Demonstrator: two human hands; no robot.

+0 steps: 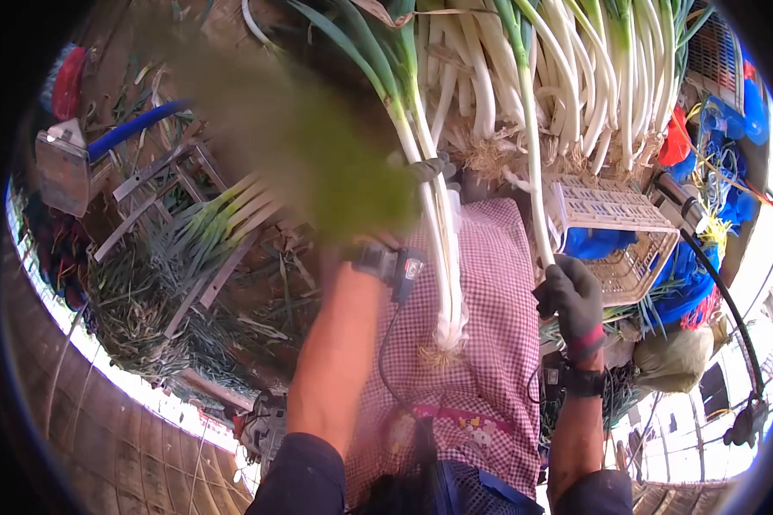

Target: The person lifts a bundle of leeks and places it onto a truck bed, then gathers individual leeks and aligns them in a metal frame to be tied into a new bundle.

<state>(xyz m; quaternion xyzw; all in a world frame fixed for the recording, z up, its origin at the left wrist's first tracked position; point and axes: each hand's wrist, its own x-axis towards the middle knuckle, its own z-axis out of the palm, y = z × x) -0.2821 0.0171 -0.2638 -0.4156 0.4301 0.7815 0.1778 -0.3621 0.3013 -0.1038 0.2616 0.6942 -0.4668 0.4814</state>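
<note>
Dark-gloved fingers of my left hand (432, 168) wrap around a few long leeks (438, 249), whose white root ends hang over my checked apron (498, 257). A blurred green shape (361, 189) close to the camera hides most of that hand. My right hand (573, 296), in a dark glove, is closed around the lower end of a single leek (532, 163). Its green top runs up towards the pile of leeks (575, 77) in front of me, which has roots pointing my way.
A beige plastic crate (636, 275) lies tipped at the right, with blue material (597, 243) in it. A bundle of trimmed leeks (223, 215) rests by a metal frame (176, 180) on the left. Cut leaves (146, 300) are heaped below. A black hose (730, 300) curves along the right.
</note>
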